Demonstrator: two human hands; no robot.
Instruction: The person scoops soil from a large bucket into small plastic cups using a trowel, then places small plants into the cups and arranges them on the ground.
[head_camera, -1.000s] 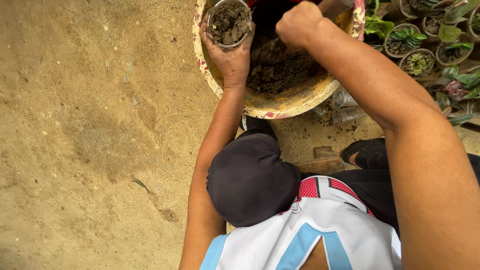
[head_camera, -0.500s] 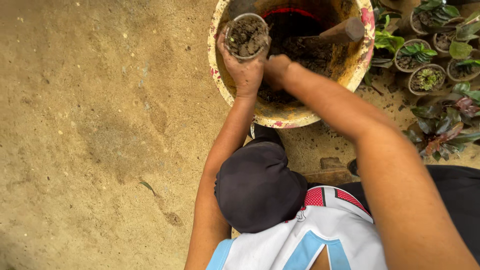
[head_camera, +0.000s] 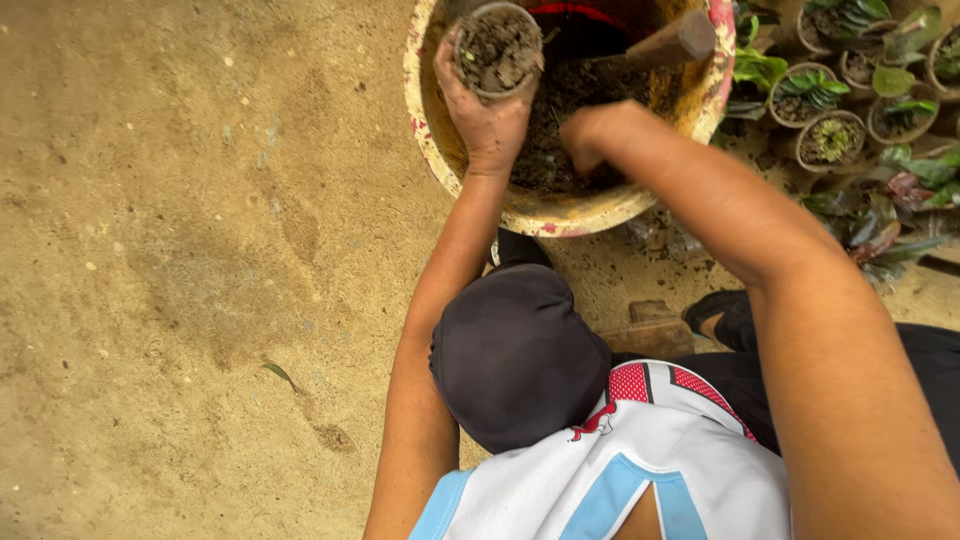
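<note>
Left hand (head_camera: 487, 118) grips a soil-filled pot (head_camera: 497, 48) over the tub's (head_camera: 425, 120) left rim; tilting it could spill soil onto the ground. Right hand (head_camera: 590, 135), curled in the tub's soil, may jostle it.

Potted plants (head_camera: 830, 110) stand right of the soil-filled basin (head_camera: 440, 150).

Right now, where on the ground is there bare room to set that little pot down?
The sandy ground left of the yellow tub is wide and bare but for a small leaf. Right of the tub it is crowded with potted plants. The left hand holds the small pot over the tub.
</note>
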